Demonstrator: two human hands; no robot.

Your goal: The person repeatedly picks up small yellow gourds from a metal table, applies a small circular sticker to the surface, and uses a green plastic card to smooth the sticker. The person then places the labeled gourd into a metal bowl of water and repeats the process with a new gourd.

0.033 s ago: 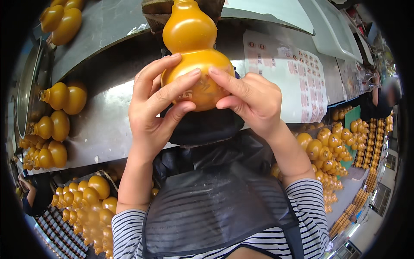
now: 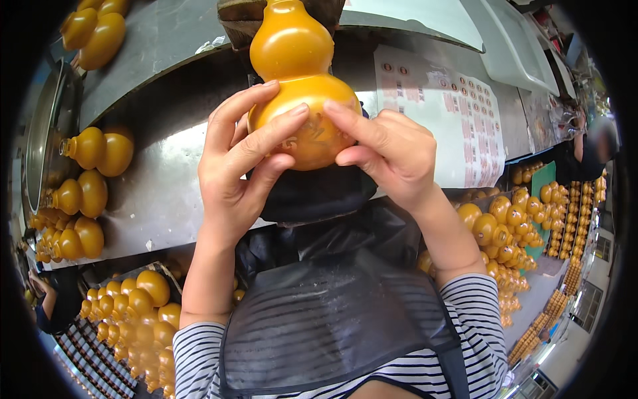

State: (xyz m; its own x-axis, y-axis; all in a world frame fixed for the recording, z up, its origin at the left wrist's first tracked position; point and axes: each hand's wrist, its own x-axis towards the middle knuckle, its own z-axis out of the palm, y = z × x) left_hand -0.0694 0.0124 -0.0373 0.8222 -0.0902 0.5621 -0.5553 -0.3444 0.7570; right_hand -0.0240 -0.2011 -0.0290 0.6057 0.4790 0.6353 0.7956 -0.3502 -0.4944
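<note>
While bare, L hand (image 2: 229, 153) w/ grip clamped round amber gourd btl (image 2: 297, 83), R hand (image 2: 401, 153) alongside, grip unclear

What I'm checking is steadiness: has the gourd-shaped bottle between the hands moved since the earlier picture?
No, not noticeably: the gourd-shaped bottle keeps its place against the printed sheet.

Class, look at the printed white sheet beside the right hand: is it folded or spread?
Spread: the white sheet lies open beside the right hand, rows of small printed marks showing.
</note>
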